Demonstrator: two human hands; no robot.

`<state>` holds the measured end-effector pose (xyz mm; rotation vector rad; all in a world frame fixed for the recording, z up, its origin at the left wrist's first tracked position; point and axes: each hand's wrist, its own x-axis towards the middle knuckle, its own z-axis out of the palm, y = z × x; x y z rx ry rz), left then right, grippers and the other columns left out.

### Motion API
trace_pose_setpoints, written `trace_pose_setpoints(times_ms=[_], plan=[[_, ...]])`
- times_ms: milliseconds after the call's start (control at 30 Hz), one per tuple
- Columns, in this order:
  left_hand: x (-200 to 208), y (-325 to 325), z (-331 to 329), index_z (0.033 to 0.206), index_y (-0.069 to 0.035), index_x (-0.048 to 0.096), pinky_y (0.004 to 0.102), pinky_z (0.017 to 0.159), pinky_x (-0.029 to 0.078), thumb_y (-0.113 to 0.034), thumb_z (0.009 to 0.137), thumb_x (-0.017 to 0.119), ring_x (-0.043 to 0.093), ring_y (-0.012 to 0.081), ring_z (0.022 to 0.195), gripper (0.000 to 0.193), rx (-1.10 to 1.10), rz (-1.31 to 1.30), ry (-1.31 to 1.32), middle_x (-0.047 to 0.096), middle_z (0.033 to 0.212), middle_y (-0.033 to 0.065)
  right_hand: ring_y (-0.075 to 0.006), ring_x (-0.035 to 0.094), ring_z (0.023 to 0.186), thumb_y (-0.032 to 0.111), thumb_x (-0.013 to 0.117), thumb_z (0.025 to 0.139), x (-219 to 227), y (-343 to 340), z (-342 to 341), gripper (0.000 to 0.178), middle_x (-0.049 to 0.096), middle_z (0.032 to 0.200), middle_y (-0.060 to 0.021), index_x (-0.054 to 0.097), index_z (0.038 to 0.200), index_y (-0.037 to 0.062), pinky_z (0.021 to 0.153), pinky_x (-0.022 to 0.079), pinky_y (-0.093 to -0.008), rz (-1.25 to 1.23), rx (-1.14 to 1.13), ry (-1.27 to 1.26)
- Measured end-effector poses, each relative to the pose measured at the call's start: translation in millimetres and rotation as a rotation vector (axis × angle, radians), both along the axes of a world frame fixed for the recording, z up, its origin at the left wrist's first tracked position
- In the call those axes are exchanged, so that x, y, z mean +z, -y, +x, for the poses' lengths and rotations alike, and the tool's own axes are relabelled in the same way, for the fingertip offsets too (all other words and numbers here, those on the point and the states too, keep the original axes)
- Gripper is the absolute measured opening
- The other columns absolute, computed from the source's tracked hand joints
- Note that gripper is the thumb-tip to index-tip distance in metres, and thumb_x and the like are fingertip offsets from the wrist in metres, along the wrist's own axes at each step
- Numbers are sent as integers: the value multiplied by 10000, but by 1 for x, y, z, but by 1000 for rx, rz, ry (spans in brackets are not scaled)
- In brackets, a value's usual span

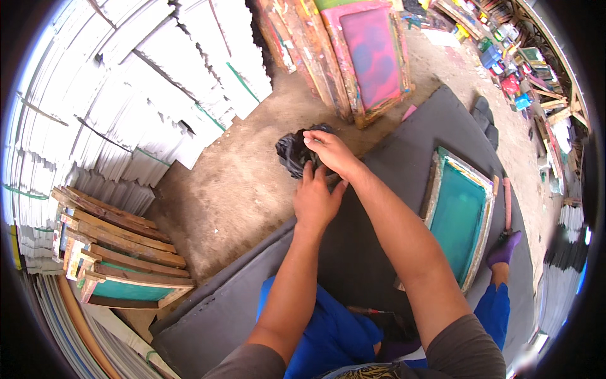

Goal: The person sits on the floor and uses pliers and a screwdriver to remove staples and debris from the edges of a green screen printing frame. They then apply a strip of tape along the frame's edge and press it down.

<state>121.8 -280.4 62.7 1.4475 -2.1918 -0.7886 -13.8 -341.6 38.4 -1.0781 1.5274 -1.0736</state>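
A framed screen (459, 218) lies on the mat (353, 252), right of both hands' crumpled bag (295, 151).

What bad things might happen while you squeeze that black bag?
The black bag is crumpled and thin-looking; both hands, left hand and right hand, grip it, so it might tear or spill whatever is inside onto the grey mat. The teal screen frame lies close beside the right arm, so an elbow could bump it. Frames leaning nearby might tip.
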Motion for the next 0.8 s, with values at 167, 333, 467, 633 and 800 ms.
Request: trace_pose_setpoints(times_ms=[167,333,467,633,800], plan=[[-1,-4,-6,1320,-50,653,516,1001,543,-236,881,812,626,495,1226,504,-46,-232,-160,526,1447,345,-294,627,1312,361,635,1059,33,-95,-12,475,672,1378,-185,644,1368,0,1097,466,-377,-197,-147,-117],[3,-60,-34,1212,-72,730,494,925,568,-202,891,758,689,413,1110,347,-345,-115,-119,690,1260,181,-355,629,1288,330,623,1056,50,-248,-18,433,673,1343,-212,640,1342,5,1084,482,-439,-110,-176,-285],[-1,-134,-47,1197,-92,742,492,934,566,-174,901,707,697,396,1101,309,-758,77,69,721,1211,163,-381,652,1228,310,650,1029,33,-360,-13,401,688,1299,-206,652,1298,12,1038,507,-463,29,-260,-329],[-19,-205,-46,1194,-100,731,498,946,549,-224,911,695,669,354,1158,310,-1026,-76,233,708,1199,127,-393,661,1082,258,727,940,37,-469,10,288,688,1079,-175,679,1116,35,917,537,-517,273,-60,-616],[-7,-280,-61,1263,-85,684,500,1112,428,-324,880,775,585,330,1230,460,-1126,-423,82,676,1254,111,-354,648,1100,264,794,865,-11,-529,34,261,682,1093,-134,704,1031,84,920,527,-481,192,52,-965]])
